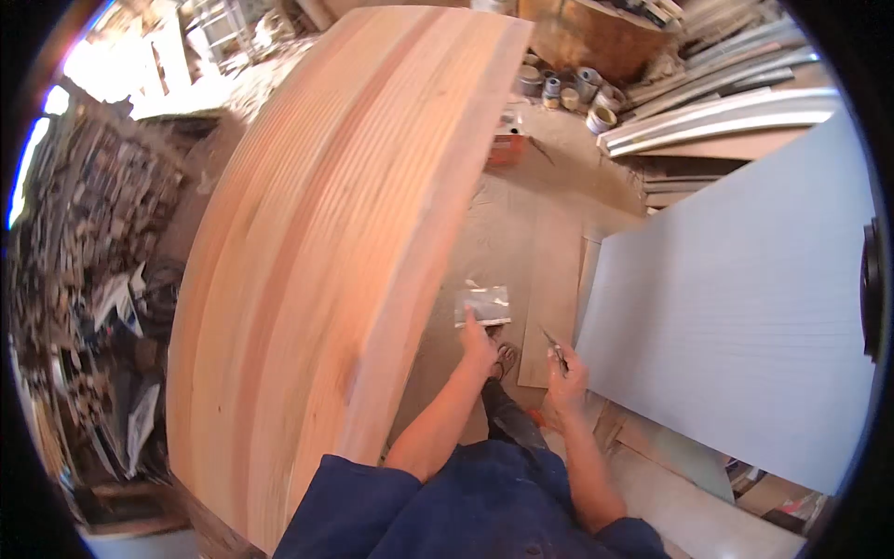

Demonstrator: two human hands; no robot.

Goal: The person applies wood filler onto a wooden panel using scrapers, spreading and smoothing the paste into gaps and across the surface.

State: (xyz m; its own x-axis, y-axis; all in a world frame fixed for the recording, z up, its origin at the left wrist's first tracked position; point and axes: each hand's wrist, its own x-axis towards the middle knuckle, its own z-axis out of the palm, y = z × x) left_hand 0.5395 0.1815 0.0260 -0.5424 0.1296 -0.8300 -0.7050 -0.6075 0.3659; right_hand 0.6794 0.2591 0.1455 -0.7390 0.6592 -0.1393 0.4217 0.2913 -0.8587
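My left hand [478,343] holds up a small clear plastic packet [482,305] in front of me, just right of the edge of a large reddish wooden slab [317,252]. My right hand [566,371] grips a thin dark pointed tool [552,343], perhaps a pencil or blade, with its tip pointing up and left. Both hands are close together, low in the view, above my blue clothing and my sandalled foot on the floor.
A big grey sheet panel [736,307] leans on the right. Tins and pots [573,93] stand on the dusty floor at the back, next to long pale mouldings [726,112]. Scrap wood and clutter [93,279] pile up on the left.
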